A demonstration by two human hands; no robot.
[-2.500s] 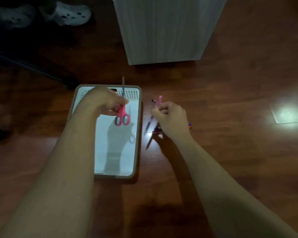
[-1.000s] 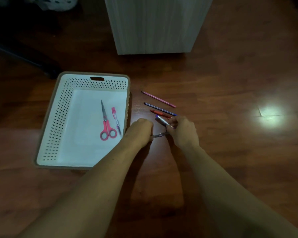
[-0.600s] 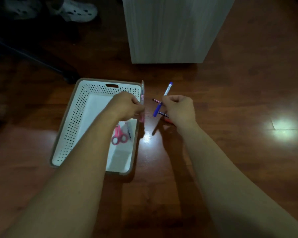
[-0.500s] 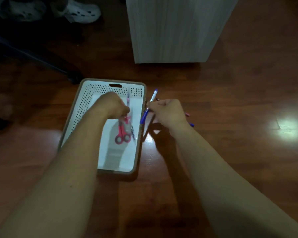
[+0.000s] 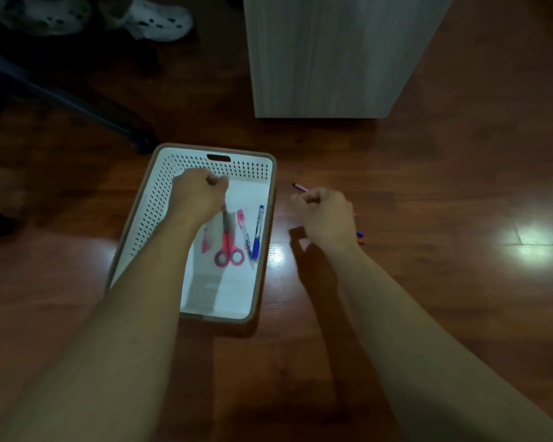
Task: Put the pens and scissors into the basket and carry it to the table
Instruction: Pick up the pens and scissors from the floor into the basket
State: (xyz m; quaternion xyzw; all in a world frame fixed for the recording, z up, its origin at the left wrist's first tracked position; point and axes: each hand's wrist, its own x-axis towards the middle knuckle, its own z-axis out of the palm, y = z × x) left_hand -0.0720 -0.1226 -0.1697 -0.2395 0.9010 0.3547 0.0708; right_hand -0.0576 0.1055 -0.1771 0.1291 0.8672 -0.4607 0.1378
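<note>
Nearest the camera, two bare forearms run up from the bottom of the frame over a dark wooden floor (image 5: 428,282). The left hand (image 5: 198,194) hovers over the middle of the white basket (image 5: 147,199), fingers curled into a loose fist; whether it pinches anything I cannot tell, since its underside is hidden. The right hand (image 5: 328,215) is just right of the basket, low over the floor, fingers curled in with nothing visible in them.

Inside the basket, right of the left forearm, lie the pink-handled scissors (image 5: 226,248), a pink pen (image 5: 243,229) and a blue pen (image 5: 258,232) close together, roughly parallel, none standing on the rim. A small pink item (image 5: 205,242) lies at the edge of the left forearm; it is too blurred to name.

Beyond and under the right hand, pens are left on the floor: a thin pink pen on the floor (image 5: 300,187) pokes out at upper left of the knuckles, and blue and red pen ends (image 5: 359,237) show at the wrist's right edge. So the gathering looks partly done.

To do this step well, the right hand should probably come down on the loose pens, pinch them along the barrel, gather several at once, and lay them flat beside the others so nothing rolls out during the carry.

Farther up stands a pale wood-grain cabinet (image 5: 332,52); at upper left, a dark chair base (image 5: 77,100) and light clogs (image 5: 160,17).
</note>
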